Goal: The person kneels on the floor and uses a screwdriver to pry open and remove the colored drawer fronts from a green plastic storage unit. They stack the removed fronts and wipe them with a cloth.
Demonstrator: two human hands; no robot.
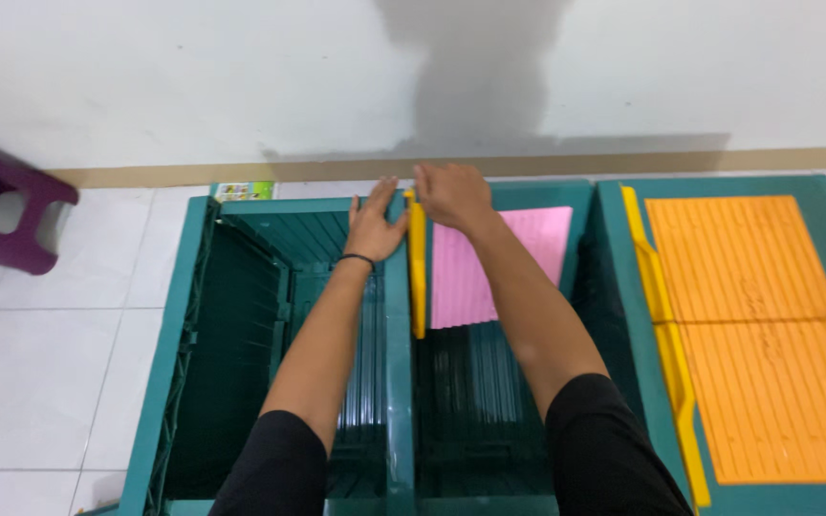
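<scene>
both arms reach up the middle of the frame over two open green crates. the left hand (375, 227) lies flat, fingers spread and pointing to the top of the frame, palm pressed on the far end of the green wall (397, 382) that the two crates share; it grips nothing. a dark band sits on that wrist. the right hand (451, 196) is just beside it, upper centre, curled over the top end of a yellow strip (418, 277) that stands on edge along the right side of that wall; how tightly the fingers close on it cannot be told. the left crate (231, 315) shows dark ribbed sides. in the right crate (489, 401) a pink sheet (475, 277) lies at the far end, partly under the right forearm. at the right of the frame a third crate is covered by orange panels (757, 334) with a yellow edge piece (666, 334) along their left side. a purple stool (2, 210) stands at the upper left on the white tile floor (40, 363).
</scene>
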